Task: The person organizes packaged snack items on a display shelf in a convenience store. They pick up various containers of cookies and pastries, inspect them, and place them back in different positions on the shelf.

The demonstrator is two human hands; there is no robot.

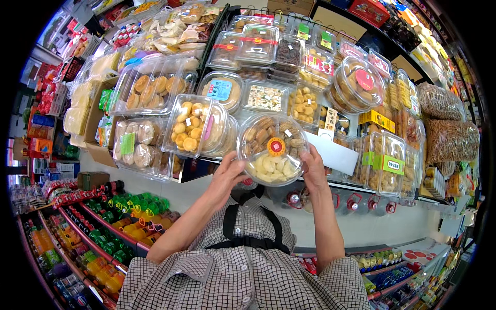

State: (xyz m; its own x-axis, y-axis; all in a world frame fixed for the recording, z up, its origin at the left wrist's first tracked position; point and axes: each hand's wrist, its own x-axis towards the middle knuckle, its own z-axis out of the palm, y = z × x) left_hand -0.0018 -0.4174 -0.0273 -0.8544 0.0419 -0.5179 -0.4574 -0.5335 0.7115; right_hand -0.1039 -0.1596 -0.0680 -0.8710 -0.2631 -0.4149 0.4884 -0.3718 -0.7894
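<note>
Between my two hands is a round clear plastic container (254, 136) of mixed snacks, with a round orange-and-red sticker on its lid. My left hand (226, 176) grips its left rim, and my right hand (316, 166) grips its right rim. Left of it stands a rectangular clear box of small golden pastries (186, 126), beside stacked round containers (219, 133). A white card (337, 155) lies just right of the container, close to my right hand. Behind are a tray of nut-topped sweets (265, 97) and a box of round cookies (304, 104).
Stacked round tubs (358, 83) and green-banded boxes (387, 164) crowd the right side of the display. Boxes of flat round pastries (137, 141) fill its left. Large capped bottles (352, 205) stand below the front edge. Drink shelves (100, 248) run along the lower left. A person (87, 17) stands far left.
</note>
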